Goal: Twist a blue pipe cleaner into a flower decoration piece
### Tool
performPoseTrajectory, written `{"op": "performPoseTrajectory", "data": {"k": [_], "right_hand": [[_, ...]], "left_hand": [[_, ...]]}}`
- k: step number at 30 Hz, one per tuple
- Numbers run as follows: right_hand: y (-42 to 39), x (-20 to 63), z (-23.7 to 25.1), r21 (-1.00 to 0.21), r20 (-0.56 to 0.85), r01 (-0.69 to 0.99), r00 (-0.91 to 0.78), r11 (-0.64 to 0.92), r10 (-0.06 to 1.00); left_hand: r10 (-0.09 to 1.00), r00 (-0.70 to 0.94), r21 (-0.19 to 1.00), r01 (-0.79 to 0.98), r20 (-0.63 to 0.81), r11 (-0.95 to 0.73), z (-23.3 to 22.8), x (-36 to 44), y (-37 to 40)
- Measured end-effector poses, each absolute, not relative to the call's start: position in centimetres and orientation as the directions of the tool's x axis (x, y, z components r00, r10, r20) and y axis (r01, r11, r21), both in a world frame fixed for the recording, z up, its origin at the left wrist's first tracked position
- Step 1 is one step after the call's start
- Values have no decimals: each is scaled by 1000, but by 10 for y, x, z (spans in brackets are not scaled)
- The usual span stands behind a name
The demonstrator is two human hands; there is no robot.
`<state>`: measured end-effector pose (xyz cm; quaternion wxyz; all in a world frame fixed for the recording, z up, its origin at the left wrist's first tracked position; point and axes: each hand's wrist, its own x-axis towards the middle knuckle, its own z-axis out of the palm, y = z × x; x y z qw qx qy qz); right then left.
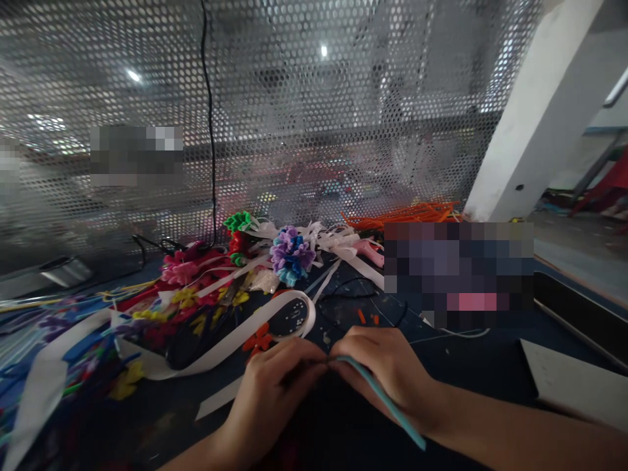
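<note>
In front of me my left hand [275,392] and my right hand [380,366] meet at the fingertips, both pinched closed. A light teal pipe cleaner [383,394] runs out of my right finger and thumb and slants down across the back of that hand. What the left fingertips pinch is hidden. A white ribbon end [220,398] shows beside my left hand; whether it is held or just lies there, I cannot tell. Just beyond the left knuckles is an orange pipe-cleaner flower [258,339], near a curled white ribbon [235,332].
Pipe-cleaner flowers, among them a purple and blue cluster [293,255], lie along the back before a perforated metal screen [314,131]. Orange pipe cleaners [407,214] are behind. A dark phone-like slab [579,317] and a pale box [574,383] sit at right. Tangled stems [29,366] fill the left.
</note>
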<state>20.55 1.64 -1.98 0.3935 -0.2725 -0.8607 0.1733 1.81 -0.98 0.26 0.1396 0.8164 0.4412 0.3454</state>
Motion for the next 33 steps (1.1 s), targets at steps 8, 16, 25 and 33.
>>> {"op": "performPoseTrajectory", "data": {"k": [8,16,25,33], "right_hand": [[9,206,-18,-642,547,353,-412,681,729],[11,206,-11,-530,652,220,-512,819,560],[14,201,-21,-551,645,319,-423,771,636],[13,201,-22,-497,689,312,-426,810,586]], "left_hand": [[975,186,763,610,123,-213,3,20,-15],[985,170,891,451,-24,-56,3,20,-5],[986,164,931,365,-28,-35,-1,17,-4],[983,180,918,392,-22,-51,5,19,-7]]}}
